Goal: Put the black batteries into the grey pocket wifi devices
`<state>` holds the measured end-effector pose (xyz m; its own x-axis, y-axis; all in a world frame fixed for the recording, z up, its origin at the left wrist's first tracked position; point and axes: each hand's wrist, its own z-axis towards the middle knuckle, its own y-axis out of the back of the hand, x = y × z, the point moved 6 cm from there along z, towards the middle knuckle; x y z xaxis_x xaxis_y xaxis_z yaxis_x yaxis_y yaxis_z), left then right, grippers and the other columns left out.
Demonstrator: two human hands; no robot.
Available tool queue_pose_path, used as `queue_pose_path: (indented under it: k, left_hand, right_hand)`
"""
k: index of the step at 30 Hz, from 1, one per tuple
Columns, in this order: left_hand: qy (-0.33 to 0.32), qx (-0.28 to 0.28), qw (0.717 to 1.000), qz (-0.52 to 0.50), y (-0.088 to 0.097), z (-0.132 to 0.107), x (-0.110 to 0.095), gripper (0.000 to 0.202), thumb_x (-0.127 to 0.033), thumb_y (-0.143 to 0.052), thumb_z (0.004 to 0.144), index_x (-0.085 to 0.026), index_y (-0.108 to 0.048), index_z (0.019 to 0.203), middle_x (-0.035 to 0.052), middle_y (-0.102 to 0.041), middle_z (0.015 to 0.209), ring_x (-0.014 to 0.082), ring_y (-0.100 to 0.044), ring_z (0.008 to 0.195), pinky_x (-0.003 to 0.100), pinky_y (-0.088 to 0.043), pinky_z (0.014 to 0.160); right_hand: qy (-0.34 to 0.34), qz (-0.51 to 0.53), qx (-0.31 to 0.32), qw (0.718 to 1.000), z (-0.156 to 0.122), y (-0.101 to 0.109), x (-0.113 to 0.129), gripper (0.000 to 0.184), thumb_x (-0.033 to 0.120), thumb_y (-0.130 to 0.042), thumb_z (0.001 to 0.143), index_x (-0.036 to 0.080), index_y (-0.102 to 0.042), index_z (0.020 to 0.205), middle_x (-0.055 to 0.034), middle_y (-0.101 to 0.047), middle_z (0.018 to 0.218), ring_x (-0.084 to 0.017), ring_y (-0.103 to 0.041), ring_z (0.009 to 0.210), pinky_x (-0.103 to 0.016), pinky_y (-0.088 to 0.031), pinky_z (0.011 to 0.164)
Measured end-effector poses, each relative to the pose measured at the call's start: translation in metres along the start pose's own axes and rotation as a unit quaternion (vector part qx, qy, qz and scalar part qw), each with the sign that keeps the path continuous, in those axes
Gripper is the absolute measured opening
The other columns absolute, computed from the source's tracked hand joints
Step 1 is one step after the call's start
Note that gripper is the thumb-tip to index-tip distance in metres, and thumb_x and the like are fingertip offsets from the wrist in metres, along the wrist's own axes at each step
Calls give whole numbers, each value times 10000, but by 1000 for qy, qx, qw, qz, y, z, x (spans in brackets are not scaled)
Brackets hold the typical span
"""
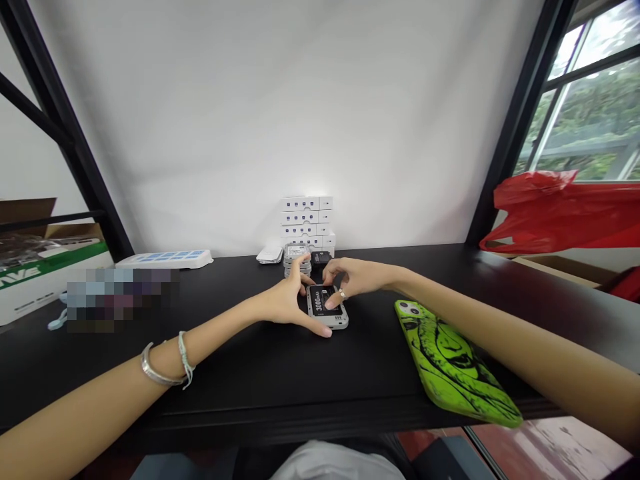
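Observation:
A grey-framed battery pack (pixel 326 307) with a black face and a white "3000mAh" marking lies low on the black table, between my two hands. My right hand (pixel 353 278) presses its fingers onto the black face, and a ring shows on one finger. My left hand (pixel 286 298) grips the pack's left side, its thumb along the lower edge and its index finger reaching towards a small stack of similar grey packs (pixel 297 260) just behind. A bangle and a pale braided bracelet circle my left wrist.
A green-and-black patterned phone (pixel 453 360) lies to the right, overhanging the table's front edge. Behind the packs stand stacked white boxes (pixel 306 223). A red plastic bag (pixel 560 213) sits at right, a blurred patch at left, and a cardboard box (pixel 40 273) at far left.

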<state>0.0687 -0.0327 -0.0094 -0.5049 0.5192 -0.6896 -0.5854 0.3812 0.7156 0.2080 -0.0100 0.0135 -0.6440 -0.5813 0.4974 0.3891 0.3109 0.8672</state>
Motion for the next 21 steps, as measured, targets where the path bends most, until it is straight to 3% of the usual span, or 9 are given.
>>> queue_pose_path:
  k: [3, 5, 12, 16, 18, 20, 21]
  left_hand:
    - [-14, 0, 1000, -6, -2, 1, -1, 1338, -494, -824, 494, -287, 141, 1397, 141, -389, 1299, 295, -467, 1133, 481, -373, 985]
    - [-23, -1, 1000, -4, -3, 1, -2, 1331, -494, -826, 487, -286, 119, 1401, 142, -378, 1299, 300, -463, 1126, 490, -376, 977]
    - [-43, -19, 999, -1, -7, 1, 2, 1273, -498, -813, 515, -281, 78, 1398, 128, -417, 1249, 261, -486, 1044, 459, -411, 928]
    - [-44, -29, 999, 10, -2, 6, -2, 1202, -495, -807, 525, -265, -9, 1394, 133, -449, 1226, 250, -508, 1004, 438, -443, 862]
    - [-65, -55, 996, 21, 2, 4, -20, 977, -475, -779, 585, -243, -220, 1352, 120, -477, 1201, 235, -529, 960, 419, -454, 838]
    - [-118, -86, 989, 24, -3, -10, -50, 532, -444, -680, 719, -214, -492, 1160, 86, -537, 1126, 217, -545, 925, 409, -444, 859]
    - [-133, -64, 989, -5, -16, -22, -64, 374, -432, -616, 784, -220, -551, 1086, 66, -569, 1082, 216, -557, 932, 406, -439, 879]
  right_hand:
    - [34, -73, 51, 995, -9, 0, 13, 632, 520, -734, 594, 198, -598, 1122, -77, -548, 1220, -263, -534, 1028, -332, -426, 840]
    - [44, -104, 86, 990, -13, -5, 21, 696, 531, -735, 585, 189, -585, 1172, -90, -536, 1248, -292, -509, 1088, -357, -402, 900]
    - [108, -97, 55, 988, -13, -8, 34, 815, 530, -767, 528, 232, -509, 1241, -73, -540, 1195, -286, -498, 1078, -377, -400, 911]
    - [17, -49, 151, 987, -23, 13, 9, 708, 483, -779, 531, 211, -526, 1134, -68, -579, 1122, -244, -560, 949, -319, -462, 766]
    - [-43, -35, 152, 987, -26, 32, -16, 665, 465, -777, 542, 208, -530, 1103, -73, -588, 1102, -239, -566, 924, -308, -463, 729]
    - [-80, -45, 87, 992, -25, 54, -45, 672, 460, -773, 543, 215, -519, 1115, -80, -579, 1115, -251, -556, 940, -318, -456, 734]
    - [-92, -53, 54, 993, -22, 63, -59, 675, 452, -780, 525, 213, -522, 1101, -83, -580, 1105, -262, -551, 952, -326, -452, 741]
